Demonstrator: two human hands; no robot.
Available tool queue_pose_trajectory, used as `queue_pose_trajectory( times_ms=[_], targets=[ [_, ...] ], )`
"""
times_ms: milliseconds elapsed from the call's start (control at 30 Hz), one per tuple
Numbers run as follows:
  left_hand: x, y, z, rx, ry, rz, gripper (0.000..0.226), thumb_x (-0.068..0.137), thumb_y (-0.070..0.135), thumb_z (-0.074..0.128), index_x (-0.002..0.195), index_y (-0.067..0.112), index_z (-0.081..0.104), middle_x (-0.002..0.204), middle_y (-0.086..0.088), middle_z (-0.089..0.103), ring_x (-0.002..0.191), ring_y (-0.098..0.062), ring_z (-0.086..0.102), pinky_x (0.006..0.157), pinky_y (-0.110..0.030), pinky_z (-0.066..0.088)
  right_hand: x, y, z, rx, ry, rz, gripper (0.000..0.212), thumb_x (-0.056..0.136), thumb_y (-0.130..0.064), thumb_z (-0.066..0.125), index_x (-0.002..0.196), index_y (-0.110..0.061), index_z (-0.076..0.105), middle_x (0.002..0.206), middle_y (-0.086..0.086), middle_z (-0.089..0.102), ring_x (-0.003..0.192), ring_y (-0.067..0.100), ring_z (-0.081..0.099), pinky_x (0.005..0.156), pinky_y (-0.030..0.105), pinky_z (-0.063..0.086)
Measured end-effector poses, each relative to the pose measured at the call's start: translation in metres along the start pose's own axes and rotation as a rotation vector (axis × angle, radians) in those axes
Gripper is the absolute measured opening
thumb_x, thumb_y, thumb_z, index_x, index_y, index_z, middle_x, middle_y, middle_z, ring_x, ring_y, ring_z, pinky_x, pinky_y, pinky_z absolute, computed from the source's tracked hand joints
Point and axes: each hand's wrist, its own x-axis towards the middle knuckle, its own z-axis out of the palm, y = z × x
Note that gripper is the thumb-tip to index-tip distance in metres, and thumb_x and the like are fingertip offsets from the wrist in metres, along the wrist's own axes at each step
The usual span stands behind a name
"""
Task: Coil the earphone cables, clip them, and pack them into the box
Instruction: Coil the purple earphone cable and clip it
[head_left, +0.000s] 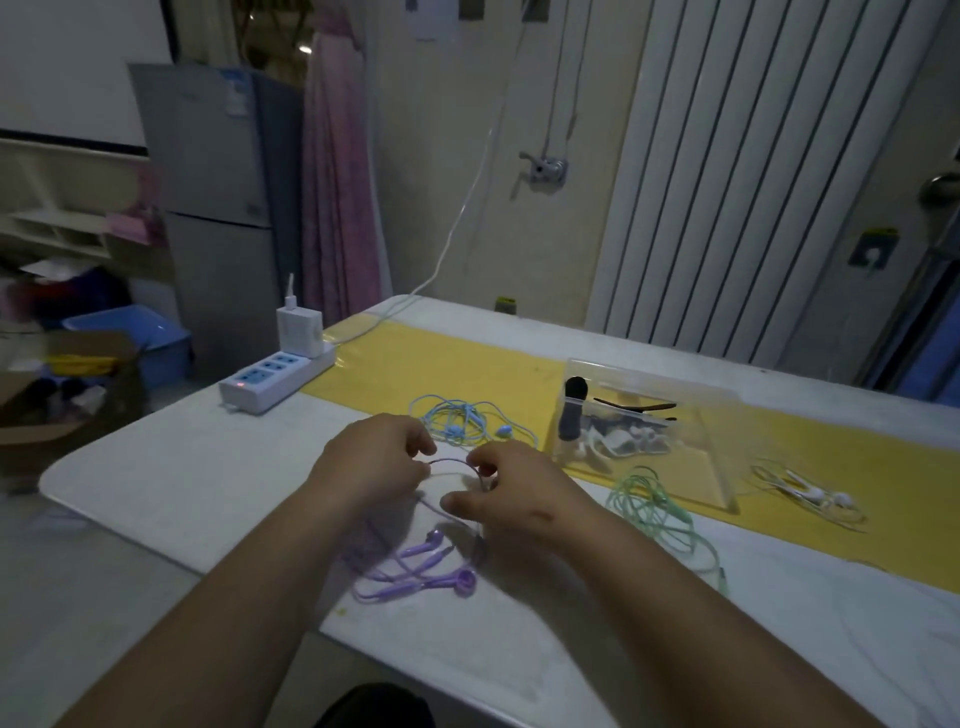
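The left hand and the right hand hover close together just above the near part of the white worktop, both with fingers curled. Each pinches a stretch of the thin purple earphone cable between thumb and fingertips, so that a short arc of it bridges the gap between the two hands. The rest of that cable hangs down and lies in loose, uncoiled loops on the worktop beneath the wrists, with the two purple earbuds lying nearest the person. To the right of the right hand, a tangle of pale green earphones rests where the white surface meets a yellow strip of covering that runs across the worktop. Just beyond the hands, a bundle of light blue earphones sits loosely on the edge of the yellow strip. To its right stands the clear plastic box, open, with white earphones, thin dark clips and a black cylindrical item inside. Another set of white earphones lies on the yellow strip to the right of the box. Farther back on the left, a white power strip carries a white plug-in charger.
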Motion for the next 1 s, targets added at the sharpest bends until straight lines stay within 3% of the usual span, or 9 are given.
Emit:
queue_pose_trajectory(
  times_ms=[100, 200, 300, 367, 533, 667, 767, 867, 1000],
  targets=[
    [-0.006, -0.015, -0.008, 0.21, -0.042, -0.091, 0.038, 0.075, 0.039, 0.071, 0.112, 0.036, 0.063, 0.117, 0.007, 0.061, 0.111, -0.018, 0.057, 0.095, -0.034, 0.047, 0.005, 0.0, 0.011, -0.035, 0.011, -0.013, 0.069, 0.069, -0.054, 0.075, 0.127, -0.02, 0.056, 0.122, 0.002, 0.054, 0.112, 0.019, 0.052, 0.079, 0.027, 0.038],
    [-0.009, -0.02, -0.009, 0.292, -0.085, -0.116, 0.034, 0.074, 0.04, 0.073, 0.103, 0.024, 0.068, 0.11, 0.002, 0.062, 0.103, -0.02, 0.059, 0.086, -0.03, 0.049, 0.004, 0.001, 0.016, 0.03, 0.027, -0.008, 0.072, 0.069, -0.045, 0.079, 0.133, -0.024, 0.052, 0.119, -0.004, 0.057, 0.103, 0.013, 0.054, 0.084, 0.025, 0.043],
    [-0.011, -0.014, -0.003, 0.283, -0.018, -0.037, 0.002, 0.081, 0.023, 0.066, 0.082, 0.022, 0.068, 0.095, 0.001, 0.066, 0.094, -0.019, 0.061, 0.073, -0.026, 0.045, -0.002, 0.001, 0.016, -0.003, 0.051, -0.041, 0.044, 0.079, -0.036, 0.071, 0.121, -0.025, 0.064, 0.099, -0.006, 0.064, 0.098, 0.012, 0.059, 0.076, 0.023, 0.041],
    [-0.009, -0.011, 0.001, 0.286, -0.009, 0.032, 0.007, 0.085, 0.018, 0.061, 0.084, 0.021, 0.067, 0.094, 0.0, 0.065, 0.093, -0.019, 0.059, 0.07, -0.026, 0.041, -0.006, 0.002, 0.014, -0.07, 0.063, -0.075, 0.023, 0.084, -0.028, 0.063, 0.105, -0.025, 0.072, 0.097, -0.006, 0.068, 0.097, 0.014, 0.06, 0.073, 0.023, 0.04],
    [0.005, -0.004, 0.006, -0.028, -0.037, 0.147, 0.009, 0.081, 0.013, 0.067, 0.076, 0.021, 0.064, 0.077, 0.006, 0.063, 0.075, -0.014, 0.059, 0.057, -0.019, 0.042, -0.014, 0.016, -0.003, -0.203, 0.031, -0.054, 0.02, 0.082, -0.018, 0.053, 0.091, -0.021, 0.071, 0.098, 0.001, 0.069, 0.095, 0.022, 0.061, 0.074, 0.029, 0.047],
    [0.018, 0.014, 0.013, -0.269, -0.12, 0.186, 0.009, 0.082, 0.011, 0.072, 0.085, 0.019, 0.07, 0.066, 0.004, 0.067, 0.058, -0.012, 0.064, 0.055, -0.015, 0.047, -0.013, 0.032, -0.018, -0.303, 0.007, 0.05, 0.012, 0.079, -0.019, 0.055, 0.083, -0.016, 0.066, 0.09, 0.008, 0.068, 0.084, 0.029, 0.061, 0.067, 0.035, 0.048],
    [0.028, 0.021, 0.013, -0.224, -0.261, 0.235, 0.013, 0.08, 0.015, 0.076, 0.089, 0.023, 0.072, 0.065, 0.008, 0.067, 0.062, -0.01, 0.065, 0.06, -0.015, 0.048, -0.012, 0.036, -0.023, -0.234, -0.018, 0.091, 0.017, 0.083, -0.025, 0.052, 0.082, -0.014, 0.065, 0.086, 0.007, 0.066, 0.082, 0.026, 0.06, 0.069, 0.037, 0.05],
    [0.034, 0.02, 0.007, -0.232, -0.397, 0.249, 0.026, 0.078, 0.0, 0.069, 0.097, 0.018, 0.073, 0.075, 0.005, 0.069, 0.066, -0.006, 0.063, 0.063, -0.015, 0.049, -0.01, 0.037, -0.022, -0.201, -0.008, 0.093, 0.019, 0.084, -0.033, 0.057, 0.088, -0.018, 0.068, 0.09, 0.003, 0.068, 0.085, 0.022, 0.062, 0.073, 0.035, 0.052],
    [0.028, 0.013, 0.009, -0.561, -0.399, 0.166, 0.027, 0.076, -0.002, 0.059, 0.09, 0.012, 0.076, 0.073, -0.002, 0.068, 0.063, -0.008, 0.059, 0.056, -0.016, 0.045, -0.007, 0.038, -0.032, 0.058, 0.178, 0.082, 0.031, 0.095, -0.038, 0.054, 0.079, -0.014, 0.065, 0.075, 0.002, 0.065, 0.076, 0.021, 0.061, 0.069, 0.033, 0.047]
  ],
)
